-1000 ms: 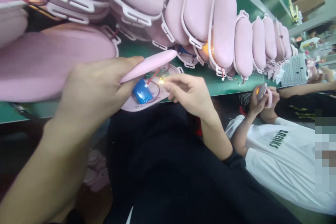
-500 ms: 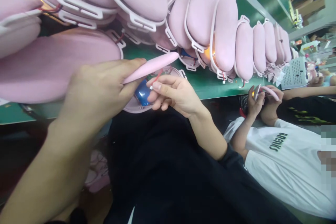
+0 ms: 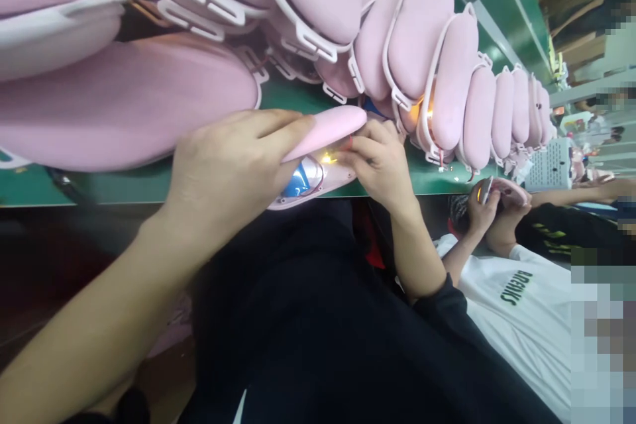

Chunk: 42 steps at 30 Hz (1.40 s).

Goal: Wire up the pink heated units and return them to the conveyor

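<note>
A left hand [image 3: 233,169] grips a soft pink oval cover [image 3: 325,131], its fingers curled around the near end, holding it tilted open above a pink oval plastic base [image 3: 318,179] at the front edge of the green tabletop [image 3: 124,182]. Inside the base, a blue battery pack [image 3: 297,180] lies beside a small glowing yellow light [image 3: 326,159]. The right hand [image 3: 380,162] reaches into the gap between cover and base, fingers pressed together and pinching a thin red wire [image 3: 349,142]. A long row of matching pink oval units [image 3: 447,79] stands on the tabletop behind. To the right, another person's hands [image 3: 489,209] hold a similar unit.
</note>
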{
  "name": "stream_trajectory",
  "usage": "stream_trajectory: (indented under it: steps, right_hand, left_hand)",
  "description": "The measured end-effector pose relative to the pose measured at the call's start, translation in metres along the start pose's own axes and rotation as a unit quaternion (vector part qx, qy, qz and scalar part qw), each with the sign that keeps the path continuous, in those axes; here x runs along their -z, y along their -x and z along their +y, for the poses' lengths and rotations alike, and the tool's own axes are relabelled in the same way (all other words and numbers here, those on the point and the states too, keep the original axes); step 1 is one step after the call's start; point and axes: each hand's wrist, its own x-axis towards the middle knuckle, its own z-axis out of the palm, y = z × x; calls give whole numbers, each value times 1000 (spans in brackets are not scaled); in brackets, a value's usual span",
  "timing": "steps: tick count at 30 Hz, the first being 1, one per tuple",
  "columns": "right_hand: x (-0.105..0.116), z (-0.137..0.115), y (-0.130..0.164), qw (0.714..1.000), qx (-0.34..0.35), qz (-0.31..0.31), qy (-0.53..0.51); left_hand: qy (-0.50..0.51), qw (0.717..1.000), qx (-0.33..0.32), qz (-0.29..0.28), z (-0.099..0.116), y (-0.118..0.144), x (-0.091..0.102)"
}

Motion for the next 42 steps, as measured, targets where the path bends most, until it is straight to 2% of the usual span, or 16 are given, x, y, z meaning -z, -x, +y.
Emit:
stream_trajectory:
  steps: [3, 8, 13, 23, 25, 29, 32, 34, 38, 42]
  right_hand:
    - [-13, 13, 2, 1000, 4, 12, 19]
    - [-23, 24, 7, 999, -2, 45, -25]
    - [-27, 25, 8, 997, 3, 57, -53]
    - [-27, 17, 8, 997, -10, 71, 11]
    - [-28, 17, 9, 996, 11, 87, 21]
    - [-27, 21, 13, 979, 142, 142, 42]
    - [-22, 22, 19, 970, 197, 119, 72]
    - [-20, 21, 20, 969, 205, 102, 95]
    - [-23, 18, 21, 967, 193, 112, 125]
    - [-25, 22, 44, 975, 176, 120, 63]
  left_hand:
    - [6, 1000, 6, 10, 1, 1, -1]
    - [15, 1000, 9, 11, 1, 2, -2]
    - [12, 999, 10, 29, 0, 4, -4]
    - [39, 999, 1, 32, -3, 5, -6]
    - [41, 998, -14, 39, -5, 6, -7]
    - [32, 997, -37, 59, -6, 8, -8]
    - [34, 997, -32, 58, -5, 7, -8]
    - [48, 997, -26, 51, -6, 6, -8]
    - [91, 995, -10, 26, -5, 8, -7]
    - [69, 997, -23, 10, 5, 22, -3]
